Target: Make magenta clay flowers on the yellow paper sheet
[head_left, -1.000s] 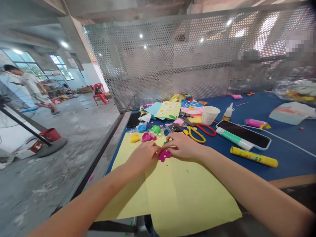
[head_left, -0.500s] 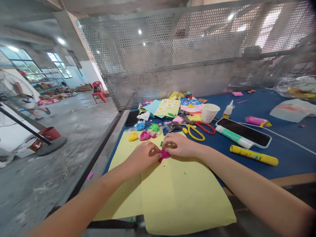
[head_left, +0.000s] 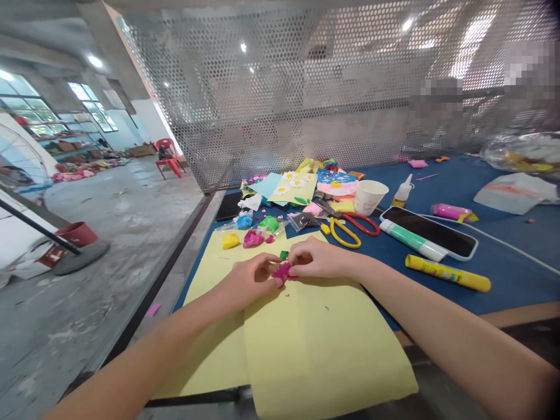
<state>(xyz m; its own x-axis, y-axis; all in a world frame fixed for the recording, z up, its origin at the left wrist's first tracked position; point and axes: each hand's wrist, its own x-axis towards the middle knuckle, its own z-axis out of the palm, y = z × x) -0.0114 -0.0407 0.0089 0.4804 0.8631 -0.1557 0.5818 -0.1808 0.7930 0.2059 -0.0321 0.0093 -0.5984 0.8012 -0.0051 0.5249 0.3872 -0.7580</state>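
Observation:
A magenta clay piece (head_left: 283, 272), shaped like a small flower with petals, is pinched between my two hands low over the yellow paper (head_left: 324, 350). My left hand (head_left: 250, 281) grips its left side with thumb and fingers. My right hand (head_left: 319, 258) is closed on the right side, its fingertips pressed to the petals. Just behind the flower is a small dark green piece (head_left: 284, 255). Farther back lie a yellow clay lump (head_left: 230, 240), a magenta lump (head_left: 252, 238), green clay (head_left: 269, 224), blue clay (head_left: 245, 219) and a bag of black clay (head_left: 304, 221).
Scissors with red and yellow handles (head_left: 345, 232) lie beyond my right hand, near a paper cup (head_left: 370, 197) and a glue bottle (head_left: 402, 191). To the right are a phone (head_left: 441, 233), a white-green tube (head_left: 411, 239) and a yellow tube (head_left: 448, 273). Perforated metal panel (head_left: 280, 105) stands behind.
More of the magenta petals now show between my fingers, and both hands stay on the piece. The view has shifted slightly; the person by the fan at far left is out of view.

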